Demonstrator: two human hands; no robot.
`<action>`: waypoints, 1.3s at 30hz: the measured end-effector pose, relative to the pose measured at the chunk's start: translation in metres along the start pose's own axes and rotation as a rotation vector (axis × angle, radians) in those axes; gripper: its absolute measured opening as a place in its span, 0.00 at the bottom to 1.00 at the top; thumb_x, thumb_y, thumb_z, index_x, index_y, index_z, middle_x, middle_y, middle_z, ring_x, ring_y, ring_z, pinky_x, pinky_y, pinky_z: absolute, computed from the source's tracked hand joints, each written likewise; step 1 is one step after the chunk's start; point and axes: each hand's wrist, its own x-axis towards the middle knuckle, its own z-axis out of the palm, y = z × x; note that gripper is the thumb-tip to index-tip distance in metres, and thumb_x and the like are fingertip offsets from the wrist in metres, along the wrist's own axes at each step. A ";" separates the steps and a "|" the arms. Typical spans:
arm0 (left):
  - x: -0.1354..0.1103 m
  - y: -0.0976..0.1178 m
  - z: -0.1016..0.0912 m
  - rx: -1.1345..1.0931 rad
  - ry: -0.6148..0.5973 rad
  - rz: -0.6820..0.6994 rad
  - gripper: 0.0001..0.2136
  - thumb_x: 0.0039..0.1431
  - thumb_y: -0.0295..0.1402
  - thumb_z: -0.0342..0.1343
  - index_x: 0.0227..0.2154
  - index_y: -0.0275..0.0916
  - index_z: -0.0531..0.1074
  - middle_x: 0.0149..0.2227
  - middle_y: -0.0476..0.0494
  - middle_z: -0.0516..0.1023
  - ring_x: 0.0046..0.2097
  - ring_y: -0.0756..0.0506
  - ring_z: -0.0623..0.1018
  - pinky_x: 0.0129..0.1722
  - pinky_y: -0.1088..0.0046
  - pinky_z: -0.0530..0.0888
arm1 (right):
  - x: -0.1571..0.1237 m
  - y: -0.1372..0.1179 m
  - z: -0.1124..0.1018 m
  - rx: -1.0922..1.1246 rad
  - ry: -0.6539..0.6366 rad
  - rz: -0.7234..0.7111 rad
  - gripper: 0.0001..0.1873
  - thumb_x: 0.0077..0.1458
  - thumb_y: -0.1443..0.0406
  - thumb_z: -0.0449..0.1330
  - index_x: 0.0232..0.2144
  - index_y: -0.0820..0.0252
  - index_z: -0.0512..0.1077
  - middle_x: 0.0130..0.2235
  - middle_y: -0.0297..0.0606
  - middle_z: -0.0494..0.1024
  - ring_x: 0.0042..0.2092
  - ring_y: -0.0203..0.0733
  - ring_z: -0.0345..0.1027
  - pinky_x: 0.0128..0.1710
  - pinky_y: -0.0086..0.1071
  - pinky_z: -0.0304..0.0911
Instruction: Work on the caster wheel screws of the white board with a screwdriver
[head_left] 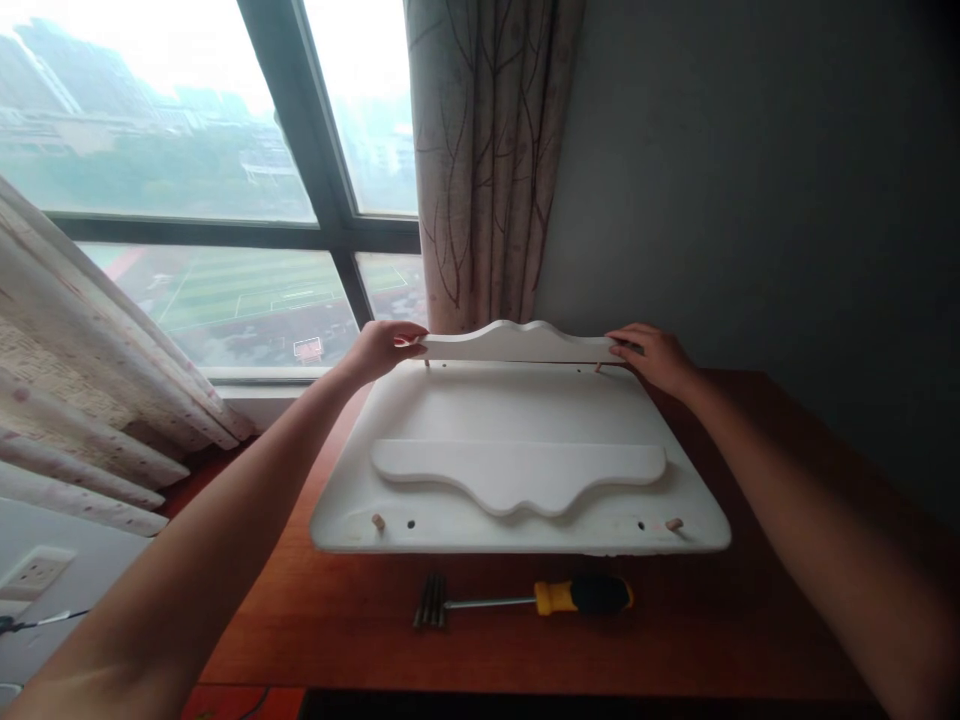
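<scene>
Between my two hands a white wavy-edged board (517,344) is held by its ends, on edge with its curves upward. My left hand (386,350) pinches the left end and my right hand (654,356) the right end. Just under it is the far edge of a white panel (480,400) with rounded corners. Wooden dowels stick up at the panel's corners, the near ones being the left dowel (378,522) and the right dowel (674,525). Whether the held board sits on the far dowels I cannot tell. A second wavy board (517,470) lies flat across the panel.
The panel rests on a reddish-brown wooden table (330,620). On the table's near side lie several bolts (430,602) and a yellow-and-black screwdriver (585,596). A window (225,230) and a curtain (487,150) are behind, and a grey wall is at the right.
</scene>
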 end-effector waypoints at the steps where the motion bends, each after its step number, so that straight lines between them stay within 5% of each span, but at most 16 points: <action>1: 0.001 -0.002 0.001 -0.011 -0.006 -0.011 0.22 0.49 0.50 0.64 0.38 0.35 0.82 0.35 0.39 0.83 0.39 0.39 0.82 0.42 0.64 0.78 | 0.001 0.001 0.002 0.000 -0.009 0.003 0.16 0.61 0.58 0.58 0.45 0.53 0.81 0.45 0.43 0.81 0.47 0.50 0.75 0.50 0.46 0.69; 39: -0.008 -0.006 0.008 0.015 -0.040 -0.068 0.22 0.48 0.52 0.64 0.38 0.38 0.82 0.34 0.41 0.84 0.37 0.39 0.82 0.36 0.69 0.74 | -0.003 0.005 0.016 -0.013 -0.110 0.060 0.13 0.57 0.61 0.61 0.43 0.51 0.82 0.45 0.40 0.83 0.45 0.50 0.77 0.47 0.45 0.72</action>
